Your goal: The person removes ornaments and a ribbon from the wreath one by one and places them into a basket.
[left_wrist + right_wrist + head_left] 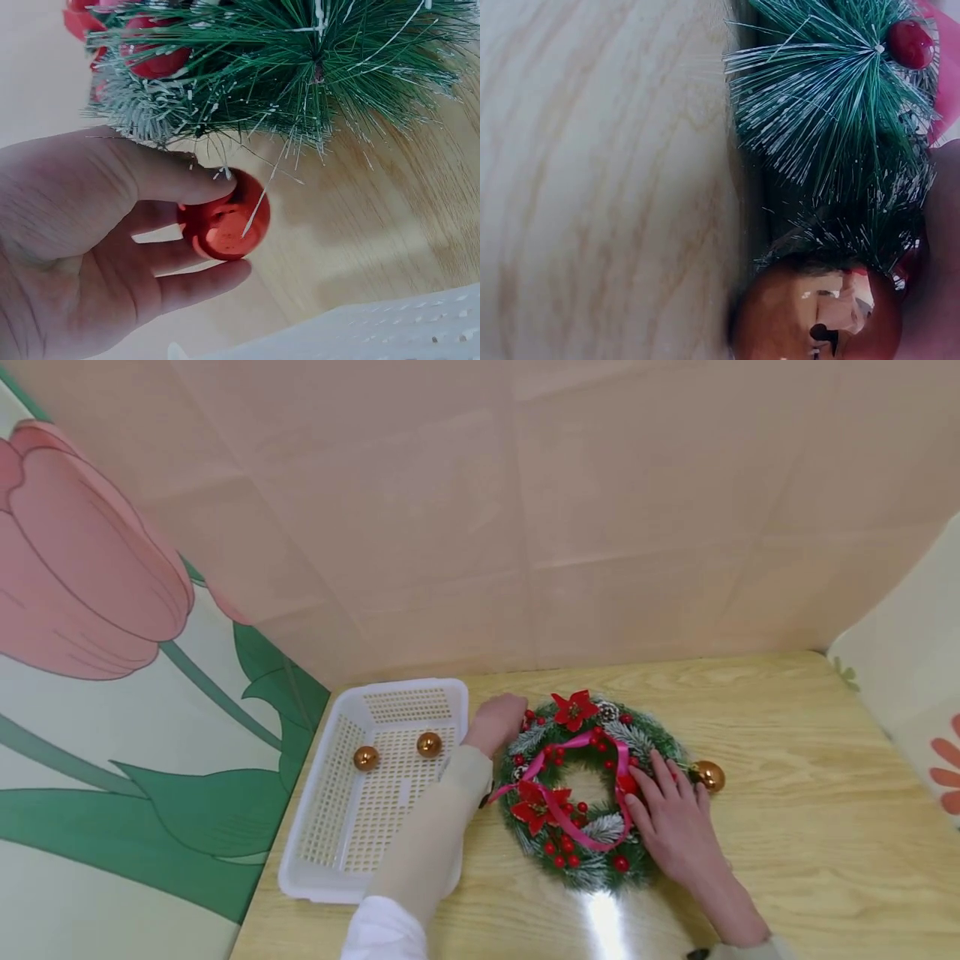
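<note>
A green wreath [592, 789] with red flowers, berries and a pink ribbon lies on the wooden table [787, 827]. My left hand [495, 722] is at the wreath's left edge beside the white basket; in the left wrist view its thumb and fingers [172, 187] pinch a shiny red bauble [223, 221] under the wreath's needles [300, 67]. My right hand [671, 818] rests flat on the wreath's right side, fingers straight. A gold bauble [708, 776] sits at the wreath's right edge, close to my fingertips; the right wrist view shows this bauble [817, 311] against the needles.
A white perforated basket [375, 860] stands left of the wreath and holds two gold baubles [366, 757] [429, 744]. Pink panels wall the back, a tulip-patterned panel the left, another panel the right. Bare wood [825, 860] lies right of the wreath.
</note>
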### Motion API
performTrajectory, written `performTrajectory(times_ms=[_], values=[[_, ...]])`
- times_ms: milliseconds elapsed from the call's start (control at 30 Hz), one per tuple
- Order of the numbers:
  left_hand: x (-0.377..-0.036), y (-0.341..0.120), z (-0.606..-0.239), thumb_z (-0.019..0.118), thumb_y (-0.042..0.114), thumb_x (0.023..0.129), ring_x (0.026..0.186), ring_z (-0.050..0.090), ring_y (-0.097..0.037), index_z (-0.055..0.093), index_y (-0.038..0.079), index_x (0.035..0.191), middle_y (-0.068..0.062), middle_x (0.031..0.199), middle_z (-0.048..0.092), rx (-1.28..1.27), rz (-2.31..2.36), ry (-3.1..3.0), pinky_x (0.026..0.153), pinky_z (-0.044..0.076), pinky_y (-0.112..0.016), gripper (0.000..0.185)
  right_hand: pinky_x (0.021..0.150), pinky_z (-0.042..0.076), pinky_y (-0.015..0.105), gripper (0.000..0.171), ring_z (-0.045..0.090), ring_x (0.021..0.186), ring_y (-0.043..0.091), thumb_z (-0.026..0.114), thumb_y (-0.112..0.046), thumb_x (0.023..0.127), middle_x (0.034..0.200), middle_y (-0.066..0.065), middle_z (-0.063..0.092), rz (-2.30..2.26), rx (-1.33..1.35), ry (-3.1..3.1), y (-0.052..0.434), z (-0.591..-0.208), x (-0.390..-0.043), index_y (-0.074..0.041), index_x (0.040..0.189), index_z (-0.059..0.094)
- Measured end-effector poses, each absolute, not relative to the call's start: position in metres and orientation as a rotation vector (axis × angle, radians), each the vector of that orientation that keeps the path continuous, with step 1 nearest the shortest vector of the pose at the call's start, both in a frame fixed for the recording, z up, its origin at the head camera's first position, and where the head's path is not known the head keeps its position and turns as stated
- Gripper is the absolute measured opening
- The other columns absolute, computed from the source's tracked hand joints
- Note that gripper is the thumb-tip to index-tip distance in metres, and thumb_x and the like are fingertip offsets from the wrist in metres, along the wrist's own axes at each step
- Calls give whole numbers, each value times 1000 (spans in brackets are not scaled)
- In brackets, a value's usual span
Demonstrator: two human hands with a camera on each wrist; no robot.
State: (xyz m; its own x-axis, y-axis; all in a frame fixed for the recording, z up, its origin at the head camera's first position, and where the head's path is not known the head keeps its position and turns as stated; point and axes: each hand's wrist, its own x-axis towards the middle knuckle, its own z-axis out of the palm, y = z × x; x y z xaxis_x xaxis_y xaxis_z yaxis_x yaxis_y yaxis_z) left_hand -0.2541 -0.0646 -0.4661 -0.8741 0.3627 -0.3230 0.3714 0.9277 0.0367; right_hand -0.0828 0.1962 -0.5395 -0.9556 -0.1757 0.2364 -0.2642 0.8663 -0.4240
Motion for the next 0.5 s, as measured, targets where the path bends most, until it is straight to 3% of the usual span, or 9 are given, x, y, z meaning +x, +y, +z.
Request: performTrajectory(times_ms=[233, 500], values=[[-252, -66, -470, 58, 4, 103, 105, 62, -27, 66, 19, 126, -6, 119, 65, 578, -156, 2878, 80, 58, -41, 29, 103, 17, 83, 49, 26, 142, 55, 46, -34, 110, 164, 25, 23, 711, 356, -2835, 197, -546, -86, -3, 147, 51], [-246, -57, -457, 64, 5, 100, 116, 57, -28, 61, 21, 137, -5, 130, 59, 704, -254, 3018, 84, 57, -40, 40, 103, 16, 83, 50, 25, 142, 55, 46, -35, 110, 164, 26, 24, 721, 357, -2840, 202, -549, -88, -2, 147, 51]])
